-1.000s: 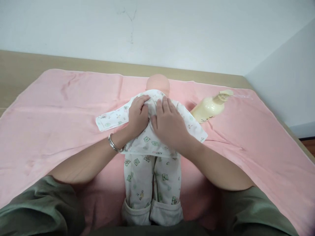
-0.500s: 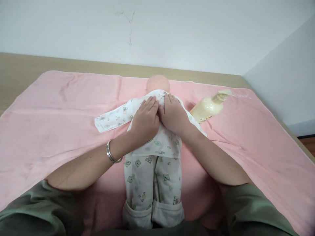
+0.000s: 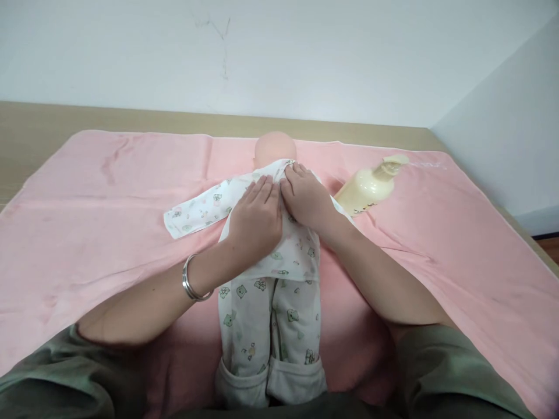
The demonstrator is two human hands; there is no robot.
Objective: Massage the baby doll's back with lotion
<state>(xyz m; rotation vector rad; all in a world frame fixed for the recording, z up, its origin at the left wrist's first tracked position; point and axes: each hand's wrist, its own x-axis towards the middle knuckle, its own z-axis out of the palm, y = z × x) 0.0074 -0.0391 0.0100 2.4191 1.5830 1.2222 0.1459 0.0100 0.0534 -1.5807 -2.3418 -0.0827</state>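
Observation:
A baby doll lies face down, the bald back of its head toward the wall. It wears a white printed top and matching trousers with turned-up cuffs. My left hand, with a silver bracelet at the wrist, rests flat on the left of the upper back, fingers stretched out. Flat on the right of the upper back is my right hand, its fingers pointing up toward the neck. Both hands are empty. One sleeve stretches out to the left; the right one is mostly hidden by my arm.
A pale yellow pump bottle lies tilted to the right of the doll. Beneath everything spreads a pink cloth over a wooden table. A white wall stands behind, with another at the right.
My left hand has slid slightly down the back, while my right hand stays near the neck. The gap between the fingertips is a little wider. The view has shifted slightly.

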